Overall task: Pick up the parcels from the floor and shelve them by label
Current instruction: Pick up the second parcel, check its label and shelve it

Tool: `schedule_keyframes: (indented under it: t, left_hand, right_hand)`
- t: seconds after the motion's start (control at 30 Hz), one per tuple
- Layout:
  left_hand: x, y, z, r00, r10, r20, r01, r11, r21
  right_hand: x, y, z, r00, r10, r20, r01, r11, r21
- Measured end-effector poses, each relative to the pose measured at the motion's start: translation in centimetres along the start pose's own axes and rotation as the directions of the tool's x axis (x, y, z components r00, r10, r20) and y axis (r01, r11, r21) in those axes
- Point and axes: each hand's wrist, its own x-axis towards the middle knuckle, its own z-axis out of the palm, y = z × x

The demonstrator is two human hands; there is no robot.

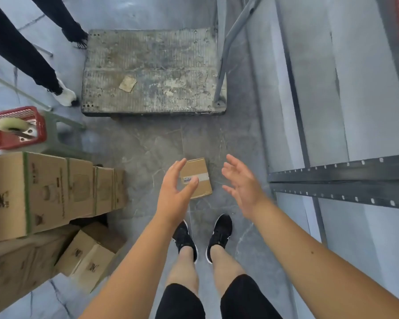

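Head view, looking down. Nearest you, both bare forearms reach forward and down over your black shoes (204, 238), which stand on the grey floor (136, 143). Your left hand (175, 192) is open, fingers curved and thumb spread, its back turned up and left; its fingers overlap the left edge of the parcel (199, 178) in the picture, though contact cannot be told. Your right hand (240, 183) is also open, palm facing left toward the parcel, fingers spread and slightly bent, apart from the parcel and holding nothing.

The parcel, a small brown cardboard box, lies flat on the floor just ahead of your shoes, between the two hands. Its long axis runs away from you, tilted slightly right at the near end; a strip of tape and a printed label (188, 180) cross its top face.

To your left stand stacked cartons (44, 194), with a red basket (16, 127) beyond them. To your right is the grey metal shelf (332, 176). Farther ahead rests a worn flat trolley (152, 72), with another person's legs (32, 54) at its left.
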Motion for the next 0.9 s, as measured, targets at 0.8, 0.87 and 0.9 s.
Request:
schedule_keyframes:
  t: [0.8,0.87,0.9]
  left_hand:
    - [16.1,-25.4,6.3,0.943,-0.317,0.097,0.313,0.948,0.057]
    - [17.3,-27.4,7.3,0.941,-0.326,0.094,0.325,0.945,0.033]
    - [17.9,-28.4,7.9,0.941,-0.327,0.089,0.326,0.945,0.026]
  right_hand:
    - [24.8,20.4,-0.5,0.967,0.198,-0.163,-0.215,0.972,-0.095]
    - [26.6,21.9,-0.6,0.968,0.193,-0.162,-0.211,0.972,-0.105]
    - [27.5,22.6,-0.6,0.967,0.190,-0.166,-0.210,0.971,-0.110]
